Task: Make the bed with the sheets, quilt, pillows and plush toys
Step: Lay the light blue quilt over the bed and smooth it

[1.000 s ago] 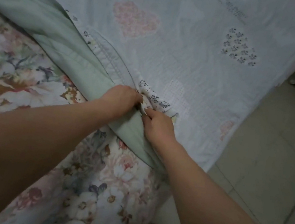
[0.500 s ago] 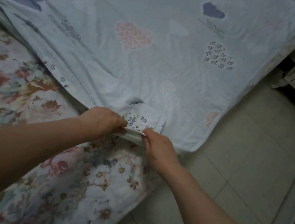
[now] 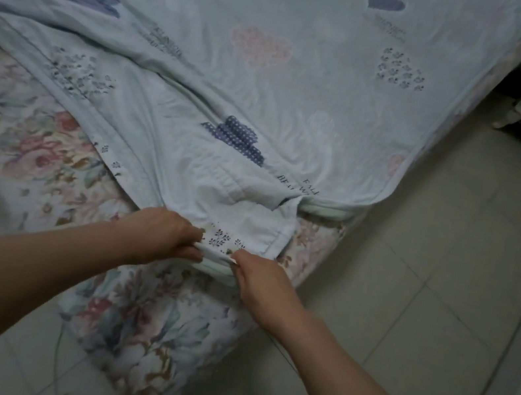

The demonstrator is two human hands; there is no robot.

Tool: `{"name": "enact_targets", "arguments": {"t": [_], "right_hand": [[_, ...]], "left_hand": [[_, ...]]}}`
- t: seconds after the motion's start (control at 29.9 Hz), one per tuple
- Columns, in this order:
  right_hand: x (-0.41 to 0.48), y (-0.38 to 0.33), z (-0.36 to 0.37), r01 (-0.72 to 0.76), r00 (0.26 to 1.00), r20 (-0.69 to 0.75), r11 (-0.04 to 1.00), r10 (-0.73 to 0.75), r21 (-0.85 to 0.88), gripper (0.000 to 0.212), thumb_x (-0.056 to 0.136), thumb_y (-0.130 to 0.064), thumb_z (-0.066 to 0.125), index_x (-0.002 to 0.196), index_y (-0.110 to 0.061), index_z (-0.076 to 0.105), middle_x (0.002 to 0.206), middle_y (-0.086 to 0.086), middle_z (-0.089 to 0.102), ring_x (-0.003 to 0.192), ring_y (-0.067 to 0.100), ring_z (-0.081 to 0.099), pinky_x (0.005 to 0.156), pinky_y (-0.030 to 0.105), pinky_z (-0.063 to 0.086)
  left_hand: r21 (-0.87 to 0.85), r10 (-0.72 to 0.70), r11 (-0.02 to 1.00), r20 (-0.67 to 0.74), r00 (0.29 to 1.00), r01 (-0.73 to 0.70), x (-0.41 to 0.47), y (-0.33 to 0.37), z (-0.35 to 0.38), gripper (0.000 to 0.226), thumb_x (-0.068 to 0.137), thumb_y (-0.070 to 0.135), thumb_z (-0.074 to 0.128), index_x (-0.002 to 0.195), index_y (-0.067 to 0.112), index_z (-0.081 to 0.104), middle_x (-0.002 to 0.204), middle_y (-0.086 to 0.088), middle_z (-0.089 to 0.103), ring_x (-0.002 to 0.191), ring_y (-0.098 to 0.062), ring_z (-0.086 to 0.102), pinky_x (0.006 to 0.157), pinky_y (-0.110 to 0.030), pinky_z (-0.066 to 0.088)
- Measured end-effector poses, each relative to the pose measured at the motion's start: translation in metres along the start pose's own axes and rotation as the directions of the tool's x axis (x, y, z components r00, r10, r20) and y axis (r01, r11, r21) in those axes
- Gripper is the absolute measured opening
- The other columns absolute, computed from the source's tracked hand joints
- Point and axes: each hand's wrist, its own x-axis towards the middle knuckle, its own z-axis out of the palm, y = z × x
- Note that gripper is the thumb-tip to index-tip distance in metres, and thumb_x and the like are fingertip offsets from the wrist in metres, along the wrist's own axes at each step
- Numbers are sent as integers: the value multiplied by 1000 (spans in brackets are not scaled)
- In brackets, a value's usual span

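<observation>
Since a second ago, the quilt [image 3: 270, 94] corner has come down from the middle of the bed [image 3: 324, 243] toward its near corner, and the pale green underside that was folded up is now almost fully turned under; only a sliver shows at the right edge.

Both hands grip the quilt's corner hem. The left hand [image 3: 165, 236] has its fingers curled over the fold, and the right hand [image 3: 259, 275] pinches the hem just beside it, with a short stretch of flower-printed fabric taut between them.

My read is that the job is partway through. The floral sheet [image 3: 34, 150] is already on the mattress. The quilt covers the far and right side but runs diagonally, so the near left part of the sheet is bare, and slack folds run up from the held corner. Squaring the quilt to the bed's edges is left to do. No pillows or plush toys show, so those probably remain too.

Capital letters printed near the held corner are cut by a fold and unreadable. Lines of text under the hearts are too blurred to read.
</observation>
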Motion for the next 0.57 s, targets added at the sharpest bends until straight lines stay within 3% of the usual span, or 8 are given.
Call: {"name": "enact_targets", "arguments": {"t": [0.07,0.17,0.3,0.44,0.57], "right_hand": [[-5,-5,2,-37,999,-13,999,37,27,5,99,-19,45,98,-21,49,103,12,64,93,31,57,67,30,28],[-13,-27,18,-63,998,-27,998,63,1,10,101,-22,42,91,-24,42,98,11,63,85,28,54,65,31,25],[-20,-65,39,-105,991,-75,994,108,41,15,103,-25,39,93,-19,49,93,7,61,82,26,53,63,31,23],[-25,-77,46,-133,985,-103,989,138,59,18,104,-25,37,87,-21,44,81,-2,50,73,20,44,63,33,26],[-33,-84,43,-153,984,-85,988,154,16,16,104,-23,37,89,-23,42,88,4,56,76,20,45,64,31,23]], "left_hand": [[-20,13,1000,3,1000,-13,-3,1,0,46,90,63,43,95,20,58,92,-3,65,88,-23,63,71,-30,41],[-20,49,999,46,998,-48,-27,-8,2,40,93,56,49,100,18,60,95,-3,63,90,-24,62,76,-33,47],[6,99,995,43,994,-99,-63,-29,8,31,97,46,49,109,19,60,101,-2,61,96,-22,60,81,-36,47],[18,109,994,23,994,-109,-74,-30,5,29,99,40,49,113,18,61,104,-3,60,99,-23,60,83,-33,46],[38,131,991,1,991,-131,-78,-26,10,22,98,28,53,115,17,61,107,-3,59,102,-22,58,83,-32,43]]}}
